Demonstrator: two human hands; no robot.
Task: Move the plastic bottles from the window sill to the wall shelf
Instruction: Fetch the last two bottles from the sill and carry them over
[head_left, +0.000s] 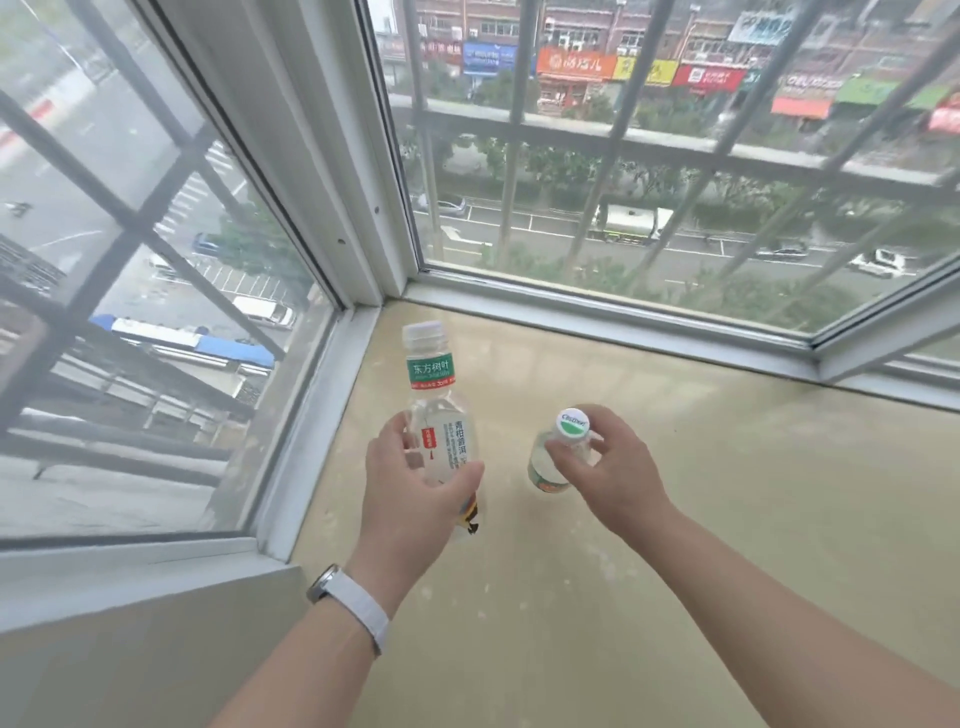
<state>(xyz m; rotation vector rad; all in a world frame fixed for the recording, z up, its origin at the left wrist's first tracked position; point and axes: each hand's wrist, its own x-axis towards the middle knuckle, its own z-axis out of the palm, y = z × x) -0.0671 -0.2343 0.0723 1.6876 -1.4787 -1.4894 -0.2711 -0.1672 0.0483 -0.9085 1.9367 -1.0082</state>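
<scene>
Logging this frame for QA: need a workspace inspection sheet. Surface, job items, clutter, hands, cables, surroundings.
Surface: beige window sill, glossy, set in a window corner.
Job's things: tall bottle, clear with a green label band, tilted; small bottle, white-and-green cap, upright.
Clutter: nothing seen.
Hands: left hand grips the tall bottle's body; right hand pinches the small bottle just under its cap.
Cables: nothing seen.
Surroundings: white window frame, bars outside the glass, street below; watch on the left wrist.
</scene>
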